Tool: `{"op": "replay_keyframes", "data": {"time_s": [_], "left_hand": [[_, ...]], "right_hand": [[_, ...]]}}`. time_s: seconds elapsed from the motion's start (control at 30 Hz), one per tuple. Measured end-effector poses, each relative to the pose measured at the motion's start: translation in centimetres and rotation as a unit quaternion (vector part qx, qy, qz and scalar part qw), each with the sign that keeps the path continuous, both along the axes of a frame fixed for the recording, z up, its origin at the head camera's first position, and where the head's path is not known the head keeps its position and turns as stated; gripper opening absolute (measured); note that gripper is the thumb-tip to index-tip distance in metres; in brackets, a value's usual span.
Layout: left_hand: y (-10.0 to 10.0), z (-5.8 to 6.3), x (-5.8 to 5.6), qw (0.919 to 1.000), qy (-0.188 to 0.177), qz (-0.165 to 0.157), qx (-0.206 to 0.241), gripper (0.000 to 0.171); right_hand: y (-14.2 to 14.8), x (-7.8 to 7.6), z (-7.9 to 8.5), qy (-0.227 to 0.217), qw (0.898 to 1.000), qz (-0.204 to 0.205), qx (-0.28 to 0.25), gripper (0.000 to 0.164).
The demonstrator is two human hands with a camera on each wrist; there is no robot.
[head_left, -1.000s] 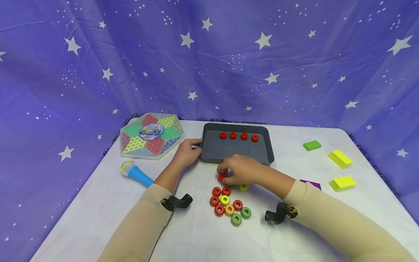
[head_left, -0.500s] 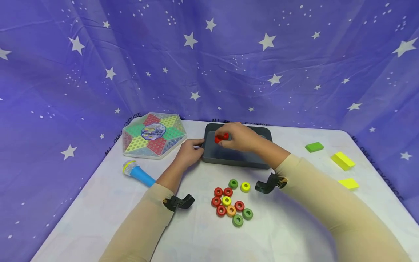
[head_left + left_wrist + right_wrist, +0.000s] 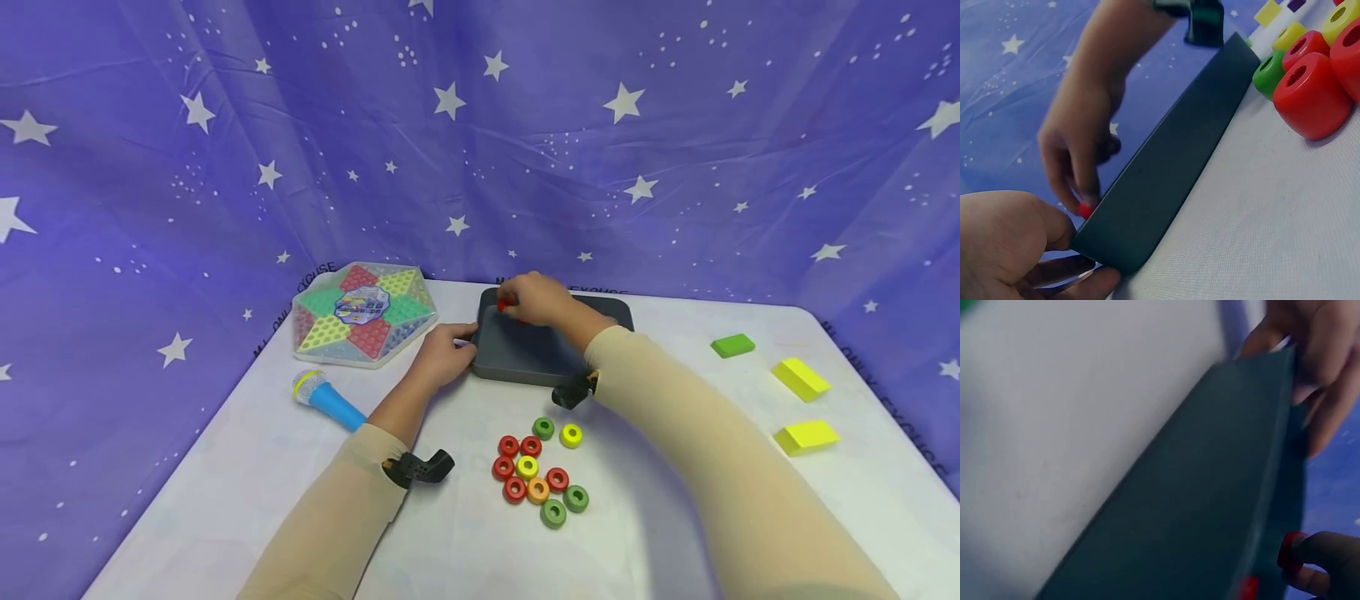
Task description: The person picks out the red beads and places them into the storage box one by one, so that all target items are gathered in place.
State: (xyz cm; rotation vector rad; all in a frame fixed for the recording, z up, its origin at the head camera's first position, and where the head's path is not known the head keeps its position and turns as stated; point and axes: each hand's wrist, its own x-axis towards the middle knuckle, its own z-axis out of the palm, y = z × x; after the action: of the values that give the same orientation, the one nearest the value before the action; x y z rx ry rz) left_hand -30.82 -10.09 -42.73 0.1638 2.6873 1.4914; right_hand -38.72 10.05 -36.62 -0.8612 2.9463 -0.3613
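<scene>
At the back left part of the dark grey tray [image 3: 525,358], my right hand [image 3: 538,300] pinches a red ring-shaped bead [image 3: 1288,551] between thumb and fingers. The hand and forearm cover most of the other red beads in the tray; a bit of one red bead [image 3: 1247,589] shows over the rim in the right wrist view. My left hand [image 3: 442,354] grips the tray's left side, with fingers on both sides of the wall. In front of the tray, a loose cluster of red, green, orange and yellow beads [image 3: 527,467] lies on the white cloth.
A hexagonal Chinese checkers board [image 3: 363,312] lies at the back left, with a blue toy microphone [image 3: 333,404] in front of it. To the right are a green block [image 3: 732,346] and two yellow blocks [image 3: 801,379]. A purple starry curtain [image 3: 480,142] hangs behind the table.
My right hand picked up a red bead from beside the cluster and carried it forward into the tray, toward its back left. My left hand kept its place at the tray's left side.
</scene>
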Motion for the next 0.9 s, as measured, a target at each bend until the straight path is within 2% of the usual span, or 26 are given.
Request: {"op": "replay_keyframes", "data": {"time_s": [0.17,0.3,0.4,0.5,0.57,0.67,0.8,0.9], "left_hand": [[0.4,-0.1,0.2,1.0,0.0,-0.001,0.004,0.052],[0.7,-0.3,0.2,1.0,-0.005,-0.005,0.005,0.053],[0.8,-0.4,0.2,1.0,-0.006,-0.006,0.004,0.052],[0.9,-0.4,0.2,1.0,-0.005,-0.007,0.004,0.052],[0.8,-0.4,0.1,1.0,-0.006,-0.006,0.005,0.051],[0.6,-0.4,0.0,0.9999,-0.012,-0.005,0.006,0.051],[0.2,-0.3,-0.1,0.9998,-0.016,-0.005,0.01,0.051],[0.0,-0.2,-0.3,0.9999,-0.011,-0.003,0.01,0.051]], "right_hand": [[-0.3,-1.0,-2.1,0.007,0.999,-0.006,0.051,0.018],[-0.2,-0.8,-3.0,0.015,0.997,-0.014,0.077,0.019],[0.1,-0.4,-3.0,0.023,0.997,-0.021,0.077,0.031],[0.5,0.4,-2.3,0.031,0.997,-0.015,0.064,0.048],[0.5,1.2,-1.3,0.039,0.998,-0.005,0.051,0.055],[0.6,3.2,0.6,0.041,0.999,0.017,0.023,0.055],[0.9,6.6,2.9,0.031,0.998,0.053,-0.012,0.052],[1.7,9.6,3.8,0.021,0.996,0.079,-0.037,0.049]]}}
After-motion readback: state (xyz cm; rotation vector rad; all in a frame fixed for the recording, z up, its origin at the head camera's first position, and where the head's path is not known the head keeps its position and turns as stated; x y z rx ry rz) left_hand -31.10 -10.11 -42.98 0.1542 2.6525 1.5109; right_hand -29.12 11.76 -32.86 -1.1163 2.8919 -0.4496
